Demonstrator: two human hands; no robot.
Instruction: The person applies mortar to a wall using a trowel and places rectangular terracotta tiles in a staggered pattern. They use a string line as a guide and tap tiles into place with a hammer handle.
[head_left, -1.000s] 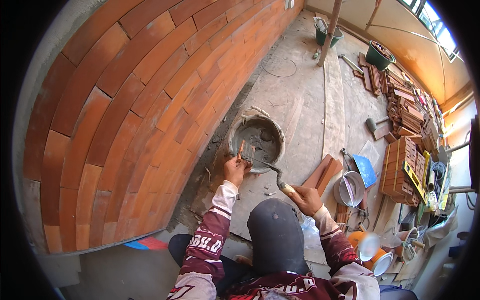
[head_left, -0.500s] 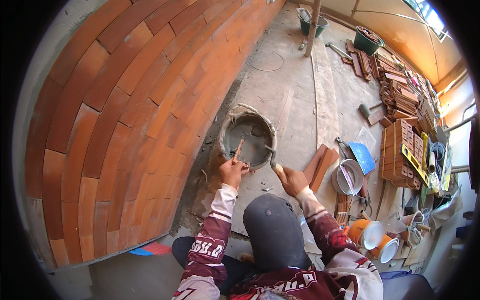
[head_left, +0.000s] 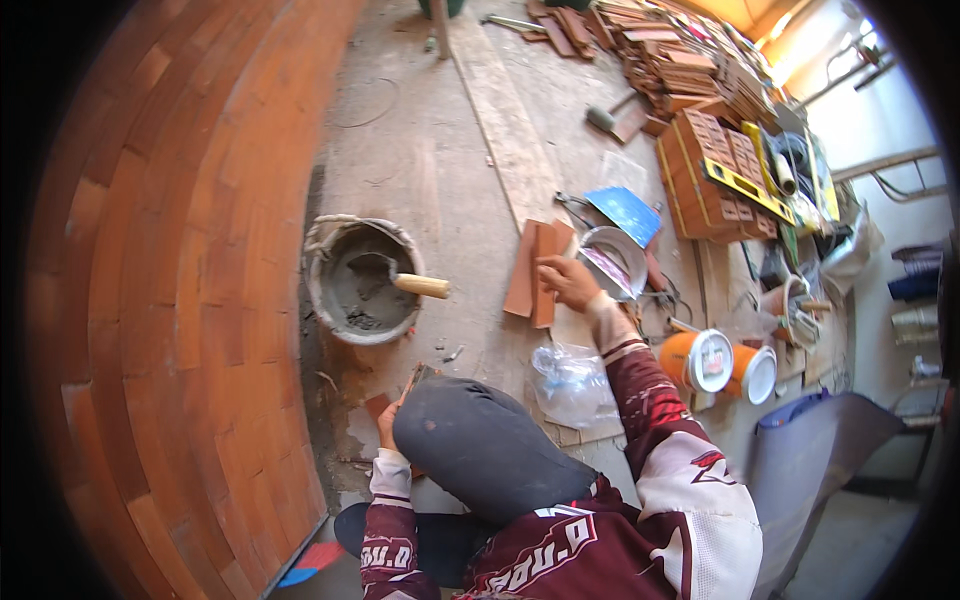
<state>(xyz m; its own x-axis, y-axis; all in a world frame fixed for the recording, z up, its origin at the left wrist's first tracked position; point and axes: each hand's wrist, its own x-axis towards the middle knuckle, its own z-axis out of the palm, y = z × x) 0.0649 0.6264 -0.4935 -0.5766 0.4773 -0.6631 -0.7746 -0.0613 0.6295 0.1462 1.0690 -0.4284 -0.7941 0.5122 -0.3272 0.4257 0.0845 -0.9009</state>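
Observation:
My left hand is closed around a thin piece of brick tile, partly hidden by my raised knee. My right hand reaches over the terracotta brick tiles lying on the floor, its fingers extended and touching the top one. Whether those fingers grip it is hard to see. A trowel rests in the round mortar bucket, its wooden handle sticking out over the right rim and its blade in the grey mortar.
On my left rises a wall faced with brick tiles. Right of the tiles are a pale bucket, a blue sheet, strapped bricks with a yellow spirit level, orange buckets and a clear plastic bag.
My right hand has let go of the trowel, left in the bucket, and moved right to the tiles. My left hand has drawn back beside my knee with its tile. The view has shifted right.

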